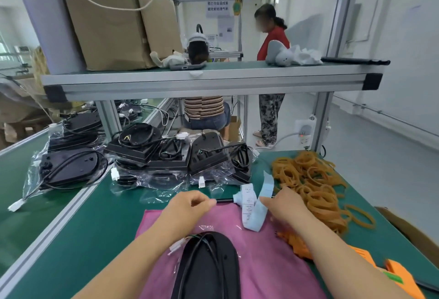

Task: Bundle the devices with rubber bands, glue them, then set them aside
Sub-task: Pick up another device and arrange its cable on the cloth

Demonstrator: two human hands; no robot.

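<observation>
While the left hand [190,206] pinches the end of a thin black cable [224,200] tagged with a white paper label [247,203], the right hand [282,207] rests at the edge of the heap of tan rubber bands [313,180]; whether it grips one I cannot tell. A flat black oval device [206,270] lies on a pink cloth [273,263] nearest the person, with bagged black devices [166,156] piled beyond.

Forearms forward; left grip [190,203] in a pinch, right grip [282,205] palm-down.
</observation>
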